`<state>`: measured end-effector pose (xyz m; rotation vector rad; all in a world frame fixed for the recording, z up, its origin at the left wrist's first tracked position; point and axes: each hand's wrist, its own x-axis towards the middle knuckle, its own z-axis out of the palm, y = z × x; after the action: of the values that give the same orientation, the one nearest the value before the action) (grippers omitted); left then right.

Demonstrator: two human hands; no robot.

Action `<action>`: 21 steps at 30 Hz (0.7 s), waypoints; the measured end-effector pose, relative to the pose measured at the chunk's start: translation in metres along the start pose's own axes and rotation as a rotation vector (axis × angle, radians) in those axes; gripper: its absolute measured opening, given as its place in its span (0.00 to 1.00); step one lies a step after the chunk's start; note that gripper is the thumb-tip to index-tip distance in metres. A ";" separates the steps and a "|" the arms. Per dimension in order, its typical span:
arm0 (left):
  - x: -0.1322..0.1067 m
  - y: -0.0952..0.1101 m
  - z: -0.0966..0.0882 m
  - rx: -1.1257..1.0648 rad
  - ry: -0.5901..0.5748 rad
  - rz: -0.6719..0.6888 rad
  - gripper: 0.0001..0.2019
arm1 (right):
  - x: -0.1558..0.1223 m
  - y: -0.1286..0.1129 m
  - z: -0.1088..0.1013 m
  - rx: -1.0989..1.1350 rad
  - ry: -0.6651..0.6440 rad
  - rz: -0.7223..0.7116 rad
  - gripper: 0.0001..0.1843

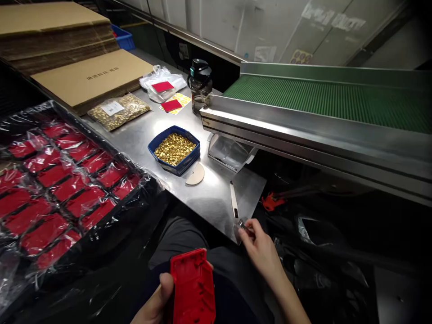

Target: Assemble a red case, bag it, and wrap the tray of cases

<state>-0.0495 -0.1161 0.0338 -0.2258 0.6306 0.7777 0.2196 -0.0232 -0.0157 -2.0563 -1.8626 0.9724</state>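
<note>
A red plastic shell (193,285), its ribbed hollow inside facing up, is gripped in my left hand (158,299) above my lap. At the table's near corner, my right hand (259,245) pinches a crumpled piece of clear plastic (239,228) with something dark at the fingertips, too small to make out. Just beyond these fingers lies a slim white tool with dark ends (234,199). Further left, a blue tray (184,167) holds many small brass pieces (174,149), with a pale round disc (195,174) at its near side.
A box lined with black plastic (148,180) holds several wrapped red parts (69,182) on the left. Behind are cardboard sheets (91,74), a bag of brass pieces (119,110) and a dark bottle (200,85). A green conveyor (324,103) with metal sides overhangs the table's right.
</note>
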 end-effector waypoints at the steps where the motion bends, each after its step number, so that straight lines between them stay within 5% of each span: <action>1: 0.002 0.002 0.000 -0.025 0.008 0.008 0.35 | 0.010 -0.001 -0.004 0.007 0.039 -0.002 0.12; 6: 0.005 0.007 -0.005 -0.042 0.220 0.113 0.33 | 0.087 -0.007 -0.013 -0.025 0.255 -0.044 0.15; 10: 0.005 0.010 -0.013 0.082 0.422 0.203 0.39 | 0.125 -0.020 -0.017 -0.022 0.279 -0.103 0.16; 12: 0.006 0.014 -0.018 0.134 0.469 0.265 0.39 | 0.113 -0.032 -0.018 0.000 0.304 -0.114 0.18; 15: 0.017 0.019 -0.023 0.212 0.546 0.403 0.40 | 0.058 -0.054 -0.003 0.089 0.252 -0.150 0.19; 19: 0.038 0.021 -0.010 0.348 0.579 0.442 0.40 | -0.026 -0.076 0.048 0.414 -0.379 -0.331 0.17; 21: 0.044 0.024 0.002 0.380 0.523 0.401 0.41 | -0.046 -0.080 0.067 0.490 -0.408 -0.280 0.27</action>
<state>-0.0421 -0.0728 0.0099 0.0569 1.3307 0.9716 0.1160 -0.0696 -0.0070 -1.3489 -1.7774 1.6546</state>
